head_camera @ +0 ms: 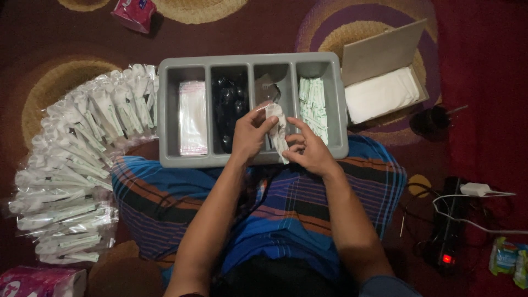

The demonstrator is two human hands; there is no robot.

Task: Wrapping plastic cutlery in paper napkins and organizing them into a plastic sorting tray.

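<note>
Cardboard box [385, 74] w/ white napkins top right, power strip [448, 228] lower right.

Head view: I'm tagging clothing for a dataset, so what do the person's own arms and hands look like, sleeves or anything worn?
Both forearms are bare up to the elbows, with no sleeves in view. The left hand and the right hand wear no gloves; no ring, watch or bracelet shows. Below the arms the lap is covered by a striped cloth in blue, purple and orange.

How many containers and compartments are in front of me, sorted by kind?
Grey tray compartments: 4
Cardboard box of white napkins: 1
Pink packets on the floor, one at top, one at bottom left: 2
Total: 7
</note>
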